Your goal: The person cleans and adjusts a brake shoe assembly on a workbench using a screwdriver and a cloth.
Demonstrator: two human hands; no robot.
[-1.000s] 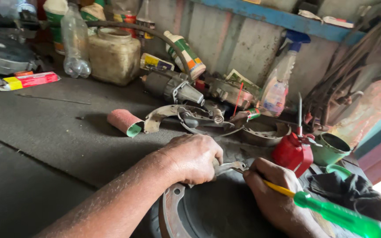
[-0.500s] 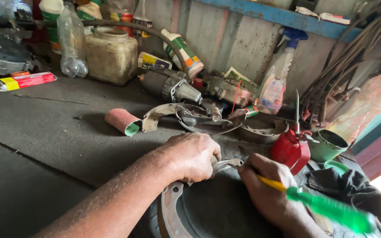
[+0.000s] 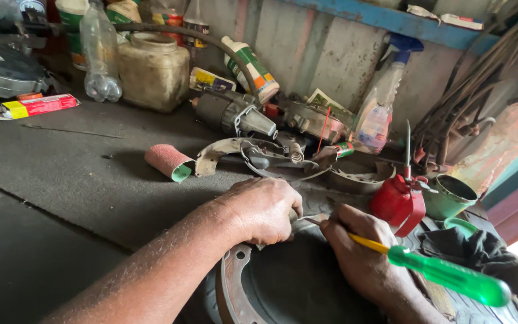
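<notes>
Your left hand [image 3: 259, 210] curled, pressing down on far rim of rusty brake drum [image 3: 235, 294] at bench's near edge; whether it grips anything, can't tell. Your right hand [image 3: 361, 258] closed around green-handled screwdriver [image 3: 445, 277], tip at drum rim beside left fingers. Red oil can [image 3: 398, 204] just right; sandpaper roll [image 3: 168, 162] behind.
</notes>
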